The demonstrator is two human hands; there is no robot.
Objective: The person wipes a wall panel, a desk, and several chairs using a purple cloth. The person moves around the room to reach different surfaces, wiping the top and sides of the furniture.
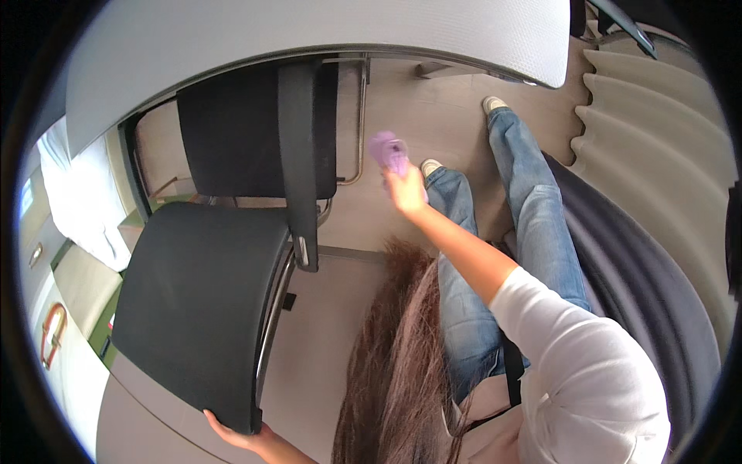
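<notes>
My left hand (243, 438) grips the bottom corner of a black chair's backrest (203, 296), thumb on the near side; its other fingers are hidden behind the pad. The chair's seat (255, 133) lies partly under the table, and a dark armrest (298, 156) runs between the two. Stretched out over the floor, my right hand (406, 188) holds a bunched purple cloth (388, 149), blurred by motion. That cloth is to the right of the armrest and touches no furniture that I can see.
A pale table (348, 23) curves across the top. At right are a dark padded seat (626, 261) and pleated beige fabric (649, 116). White fabric (81, 203) hangs at left. My long hair falls over the lower middle, beside my jeans (527, 197). A metal chair leg (363, 116) meets the floor.
</notes>
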